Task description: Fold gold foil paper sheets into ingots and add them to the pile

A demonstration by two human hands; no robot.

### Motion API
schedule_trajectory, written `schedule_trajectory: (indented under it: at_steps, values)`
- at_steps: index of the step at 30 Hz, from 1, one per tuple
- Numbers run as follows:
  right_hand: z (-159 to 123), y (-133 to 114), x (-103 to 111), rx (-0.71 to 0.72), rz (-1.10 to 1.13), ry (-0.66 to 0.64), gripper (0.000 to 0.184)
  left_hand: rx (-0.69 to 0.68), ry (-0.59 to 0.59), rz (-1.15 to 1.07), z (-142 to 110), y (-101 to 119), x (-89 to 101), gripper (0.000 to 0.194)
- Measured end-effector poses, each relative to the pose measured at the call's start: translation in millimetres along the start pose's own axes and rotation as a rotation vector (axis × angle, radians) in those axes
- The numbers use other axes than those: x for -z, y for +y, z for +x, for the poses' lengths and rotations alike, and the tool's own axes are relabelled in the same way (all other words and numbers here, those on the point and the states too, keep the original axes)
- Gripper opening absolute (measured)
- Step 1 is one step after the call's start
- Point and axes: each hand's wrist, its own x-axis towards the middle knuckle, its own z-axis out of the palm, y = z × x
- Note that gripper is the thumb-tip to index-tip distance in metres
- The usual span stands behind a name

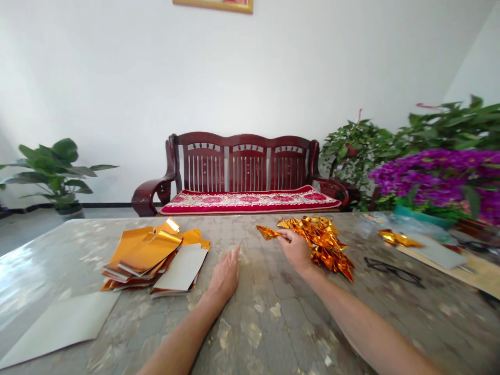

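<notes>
My right hand (296,251) pinches a folded gold foil piece (269,232) just above the table, beside a heap of folded gold foil pieces (322,242) on its right. My left hand (225,275) lies flat on the table (265,317), fingers together and stretched out, holding nothing. To its left sits a stack of flat gold foil sheets (150,255), some turned white side up.
A loose white sheet (62,325) lies at the table's near left corner. Black glasses (394,270), another gold piece (398,238) and boards lie at the right. Behind the table stand a wooden bench (242,174) with red cushion, potted plants and purple flowers (441,174).
</notes>
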Motion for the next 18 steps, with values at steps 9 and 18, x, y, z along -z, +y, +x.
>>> schedule_trajectory:
  at_steps: [9, 18]
  values:
    - [54, 55, 102, -0.291, -0.499, 0.255, 0.029, -0.011, -0.037, 0.098, -1, 3, 2.2, 0.038]
    - [53, 97, 131, -0.51, -0.603, 0.175, 0.034, -0.03, -0.034, 0.154, -1, 3, 1.0, 0.03]
